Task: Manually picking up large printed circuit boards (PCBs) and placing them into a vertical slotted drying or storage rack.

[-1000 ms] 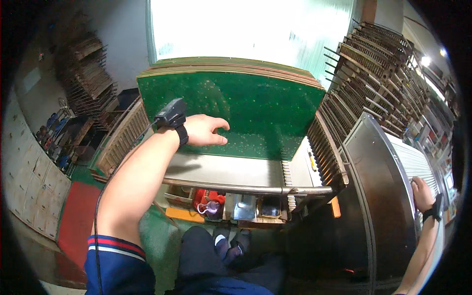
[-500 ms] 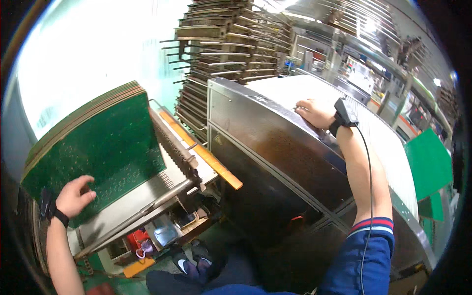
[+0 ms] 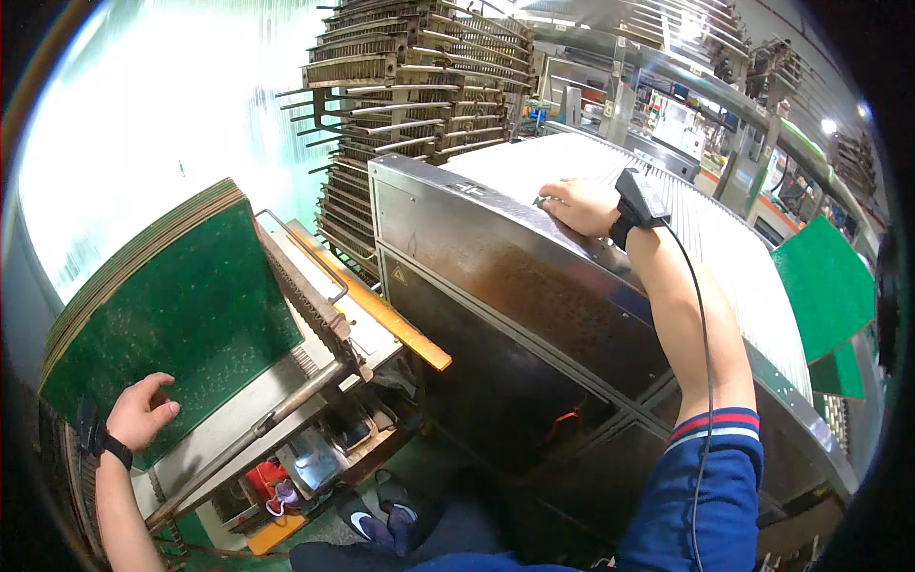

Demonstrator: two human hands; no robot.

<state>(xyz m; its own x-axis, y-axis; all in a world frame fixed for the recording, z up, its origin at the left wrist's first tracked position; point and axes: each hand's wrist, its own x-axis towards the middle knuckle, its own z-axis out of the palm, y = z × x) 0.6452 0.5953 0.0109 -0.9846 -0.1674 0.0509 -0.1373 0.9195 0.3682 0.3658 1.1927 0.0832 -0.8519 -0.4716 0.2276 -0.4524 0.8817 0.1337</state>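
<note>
My left hand, fingers apart and curved, is at the front face of a stack of green boards; nothing shows in its grasp. I cannot tell whether it touches them. The boards stand upright, packed together in a metal rack with a toothed side bar. On the top edge of a large steel-sided machine, my right hand rests with fingers curled together. Something small and dark is at its fingertips, too small to make out. Each wrist wears a black strapped device.
White closely spaced rods or rollers cover the machine's top, with a green board at its far right. Stacked metal racks rise behind. A yellow bar juts between rack and machine. Under the rack sits a cluttered shelf.
The whole view has shifted slightly, so the rack and machine sit further left. Both hands keep nearly the same places at the boards and on the machine's edge.
</note>
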